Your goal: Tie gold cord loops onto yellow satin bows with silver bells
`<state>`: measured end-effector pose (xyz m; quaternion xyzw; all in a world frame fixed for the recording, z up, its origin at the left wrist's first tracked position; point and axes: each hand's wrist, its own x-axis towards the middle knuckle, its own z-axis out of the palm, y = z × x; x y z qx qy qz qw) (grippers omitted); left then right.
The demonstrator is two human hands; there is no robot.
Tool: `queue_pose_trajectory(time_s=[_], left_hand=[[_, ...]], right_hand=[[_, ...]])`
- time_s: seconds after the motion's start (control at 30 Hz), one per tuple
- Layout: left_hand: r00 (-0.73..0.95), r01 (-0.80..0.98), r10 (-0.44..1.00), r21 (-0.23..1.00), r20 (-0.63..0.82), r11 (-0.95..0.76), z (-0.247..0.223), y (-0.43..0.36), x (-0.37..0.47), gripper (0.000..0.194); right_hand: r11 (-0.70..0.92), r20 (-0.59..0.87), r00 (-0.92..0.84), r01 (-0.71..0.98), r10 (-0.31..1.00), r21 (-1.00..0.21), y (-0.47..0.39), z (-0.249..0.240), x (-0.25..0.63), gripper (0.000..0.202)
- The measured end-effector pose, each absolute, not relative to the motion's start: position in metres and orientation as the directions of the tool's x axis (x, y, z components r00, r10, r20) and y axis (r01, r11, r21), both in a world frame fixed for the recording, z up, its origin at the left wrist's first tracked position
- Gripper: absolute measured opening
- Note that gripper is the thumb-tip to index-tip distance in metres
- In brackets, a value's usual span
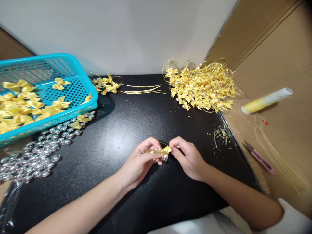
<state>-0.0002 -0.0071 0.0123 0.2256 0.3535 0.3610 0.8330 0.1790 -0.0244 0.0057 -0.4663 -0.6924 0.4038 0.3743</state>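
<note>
Over the front middle of the black table (pixel 102 182), my two hands meet at a small yellow ribbon bow (pixel 167 150). A silver bead (pixel 165 157) hangs just under the bow, and a thin gold cord runs from it. My left hand (pixel 143 156) pinches the cord and the bow's left side between thumb and fingers. From the right, my right hand (pixel 187 156) grips the edge of the bow with thumb and forefinger. The fingers partly cover the bow, so how the cord is fastened cannot be made out.
A blue plastic basket (pixel 94 89) with yellow bows stands at the left, silver beads (pixel 36 156) beside it. Cut gold cords (pixel 143 90) lie at the back. Finished bow pieces (pixel 202 86) are heaped back right. Pink thread snips (pixel 262 159) and a tube (pixel 266 100) lie right.
</note>
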Motion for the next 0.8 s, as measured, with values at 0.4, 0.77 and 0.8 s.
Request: queue_pose_trajectory(time_s=[0.4,0.77,0.8], left_hand=[[0.453,-0.395,0.705,0.586,-0.546,0.708,0.0179,-0.0045,0.0017,0.019],[0.446,-0.377,0.664,0.547,-0.6,0.748,0.0217,-0.0018,0.0024,0.019],[0.444,-0.372,0.665,0.551,-0.601,0.747,0.0218,-0.002,0.0026,0.019]], right_hand=[[0.42,0.352,-0.23,0.518,0.907,-0.745,-0.0247,0.0151,0.1784,0.015],[0.461,0.394,-0.243,0.534,0.886,-0.709,-0.0231,0.0149,0.1791,0.017],[0.461,0.393,-0.243,0.536,0.887,-0.707,-0.0232,0.0151,0.1791,0.017]])
